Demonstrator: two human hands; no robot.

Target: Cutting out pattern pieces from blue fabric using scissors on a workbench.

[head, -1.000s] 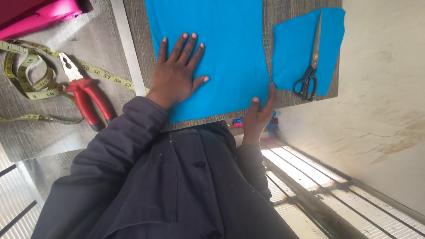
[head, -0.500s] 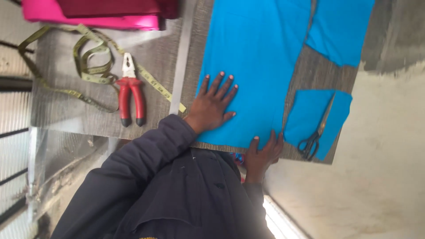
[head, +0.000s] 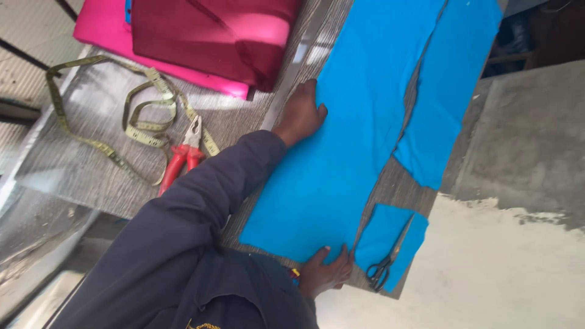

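Left fingers (head: 306,97) under blue cloth (head: 341,152)

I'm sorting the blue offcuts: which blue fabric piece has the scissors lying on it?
The small blue piece at the table's near corner, beside the right hand. The scissors lie only on it; the large piece under both hands and the long strip carry none.

- Bright daylight, no dim spots; blue cloth (head: 359,128) evenly lit betw. both hands.
- Glare streak on table (head: 91,170) just past left hand (head: 301,116), also w/ sheen near tape measure (head: 143,122).
- Soft shadow under dark sleeve (head: 201,201), toward right hand (head: 323,274).
- Slight blur overall; view tilted, edges softer, scissors (head: 384,268) detail murky.
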